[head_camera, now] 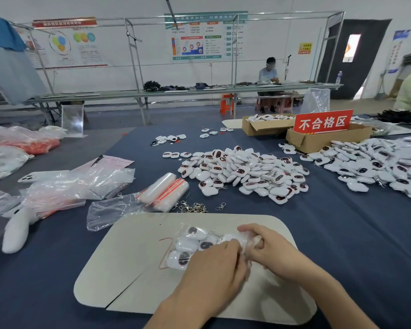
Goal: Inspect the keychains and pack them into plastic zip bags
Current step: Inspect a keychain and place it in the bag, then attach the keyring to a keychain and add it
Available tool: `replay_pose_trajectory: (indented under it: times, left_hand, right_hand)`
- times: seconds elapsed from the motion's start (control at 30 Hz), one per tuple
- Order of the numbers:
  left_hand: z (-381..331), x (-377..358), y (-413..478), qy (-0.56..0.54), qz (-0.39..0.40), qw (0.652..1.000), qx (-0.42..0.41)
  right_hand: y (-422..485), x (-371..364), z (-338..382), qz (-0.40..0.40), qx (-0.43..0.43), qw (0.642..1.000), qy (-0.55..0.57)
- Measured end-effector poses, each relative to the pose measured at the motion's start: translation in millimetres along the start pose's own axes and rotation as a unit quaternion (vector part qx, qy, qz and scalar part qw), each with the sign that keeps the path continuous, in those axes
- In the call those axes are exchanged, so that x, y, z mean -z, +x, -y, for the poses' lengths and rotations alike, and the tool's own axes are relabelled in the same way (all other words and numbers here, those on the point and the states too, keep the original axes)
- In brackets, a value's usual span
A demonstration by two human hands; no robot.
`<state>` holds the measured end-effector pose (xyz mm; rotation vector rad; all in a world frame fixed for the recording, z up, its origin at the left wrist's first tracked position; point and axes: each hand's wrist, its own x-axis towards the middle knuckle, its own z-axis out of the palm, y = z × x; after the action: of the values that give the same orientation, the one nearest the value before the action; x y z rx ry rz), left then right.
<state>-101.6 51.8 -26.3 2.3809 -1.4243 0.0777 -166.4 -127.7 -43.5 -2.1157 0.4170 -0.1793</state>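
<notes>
A clear zip bag [190, 245] with a red seal line lies on the white mat [119, 269], holding several white keychains with dark oval faces. My left hand [214, 269] presses down on the bag's right part. My right hand [263, 245] pinches the bag's crumpled right end. A big heap of loose keychains [244, 173] sits beyond the mat, and a larger heap [375, 166] spreads at the right. Rolled stacks of empty zip bags [163, 191] lie to the left of the heap.
Metal clasps [195, 207] lie just past the mat. Loose plastic bags [81, 184] and a white plush toy [17, 229] sit at left. Two cardboard boxes [318, 138], one with a red sign [323, 122], stand at back right. A person sits at a far bench.
</notes>
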Motion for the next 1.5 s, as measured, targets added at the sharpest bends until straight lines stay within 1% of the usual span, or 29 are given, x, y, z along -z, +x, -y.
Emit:
replay_pose_trajectory:
  times: [0.03, 0.13, 0.23, 0.4, 0.47, 0.53, 0.6, 0.67, 0.77, 0.83, 0.9, 1.03, 1.13, 1.2, 1.27, 1.33, 1.4, 1.5]
  left_hand:
    - [-0.3, 0.0, 0.0, 0.002, 0.0, 1.0, -0.003]
    - [-0.2, 1.6, 0.2, 0.003, -0.006, 1.0, -0.016]
    - [1.9, 4.4, 0.4, -0.002, 0.001, 1.0, -0.027]
    - [8.8, 8.2, -0.4, -0.01, 0.018, 0.999, -0.038]
    - [15.6, 12.2, 2.3, -0.029, 0.032, 0.999, -0.031]
    - [28.8, 20.9, 8.5, -0.07, 0.027, 0.997, 0.003]
    - [46.6, 30.4, 16.4, -0.156, -0.016, 0.986, 0.055]
    - [62.8, 38.3, 23.4, -0.237, -0.075, 0.964, 0.095]
    - [80.6, 45.8, 32.6, -0.3, -0.143, 0.935, 0.125]
    - [88.3, 49.2, 37.4, -0.333, -0.163, 0.918, 0.138]
    - [93.8, 50.9, 41.5, -0.362, -0.175, 0.903, 0.152]
    - [98.1, 47.2, 47.7, -0.387, -0.184, 0.888, 0.165]
    - [100.5, 41.3, 51.4, -0.386, -0.179, 0.89, 0.163]
    - [101.9, 37.9, 54.7, -0.383, -0.175, 0.892, 0.165]
    - [103.1, 34.7, 58.3, -0.38, -0.174, 0.893, 0.166]
    - [103.5, 32.7, 62.7, -0.373, -0.17, 0.898, 0.163]
    - [104.0, 31.1, 70.1, -0.362, -0.163, 0.904, 0.161]
    - [105.5, 28.1, 87.0, -0.35, -0.157, 0.909, 0.165]
  right_hand:
    - [0.5, -0.9, 0.6, -0.002, 0.007, 1.0, -0.013]
    - [3.5, -7.2, 3.7, -0.045, 0.025, 0.998, -0.047]
    - [4.1, -13.7, 2.7, -0.062, 0.043, 0.993, -0.094]
    - [1.6, -18.0, 1.7, -0.087, 0.034, 0.989, -0.115]
    - [1.8, -18.4, 1.7, -0.098, 0.031, 0.986, -0.134]
    - [1.4, -17.8, 1.1, -0.106, 0.022, 0.98, -0.164]
    - [0.6, -16.5, 0.3, -0.11, 0.014, 0.975, -0.193]
    - [0.5, -14.0, 0.8, -0.097, 0.01, 0.974, -0.203]
    - [2.9, -7.5, 2.8, -0.053, 0.004, 0.977, -0.206]
    - [5.1, -4.5, 4.0, -0.045, 0.003, 0.977, -0.207]
    - [7.1, -4.6, 5.1, -0.057, 0.005, 0.976, -0.209]
    - [10.6, -8.0, 3.2, -0.087, 0.001, 0.974, -0.21]
    - [12.8, -3.8, 0.9, -0.075, 0.004, 0.981, -0.178]
    - [13.7, 7.3, 0.0, -0.025, 0.003, 0.994, -0.106]
    - [14.3, 22.9, -2.5, 0.032, -0.016, 0.999, -0.01]
    - [18.6, 36.4, -6.9, 0.05, -0.024, 0.998, 0.027]
    - [27.4, 41.0, -10.9, 0.019, -0.019, 0.999, 0.027]
    - [47.2, 33.3, -12.9, -0.064, -0.01, 0.998, 0.028]
